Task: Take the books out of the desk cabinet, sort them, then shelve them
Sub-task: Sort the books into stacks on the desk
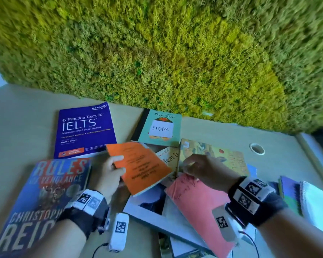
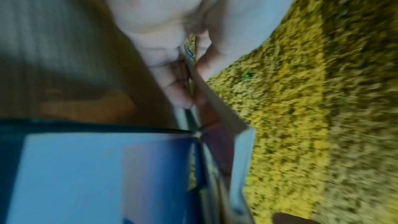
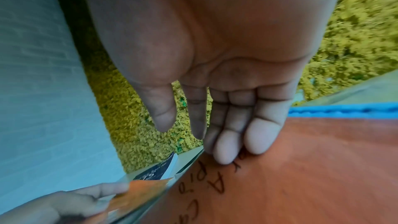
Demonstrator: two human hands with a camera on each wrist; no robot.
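Note:
My left hand [image 1: 119, 164] pinches the near-left corner of an orange paperback [image 1: 142, 164], thumb on top, and holds it tilted above the pile; the left wrist view shows the book's edge [image 2: 212, 118] between thumb and fingers [image 2: 181, 94]. My right hand [image 1: 188, 168] is open, its straight fingertips [image 3: 226, 152] pressing the far edge of a salmon-pink book with handwriting [image 3: 301, 168], which lies on the heap [image 1: 199, 203]. The right wrist view also catches the orange paperback [image 3: 137, 193] and my left hand [image 3: 75, 202].
On the beige desk [image 1: 17, 127] lie a purple IELTS book [image 1: 84, 129], a teal STORA book [image 1: 162, 127], a blue Rules of Vengeance book [image 1: 41, 192] and a yellow illustrated book [image 1: 214, 155]. Notebooks [image 1: 291, 190] are stacked at the right. A moss wall [image 1: 157, 53] backs the desk.

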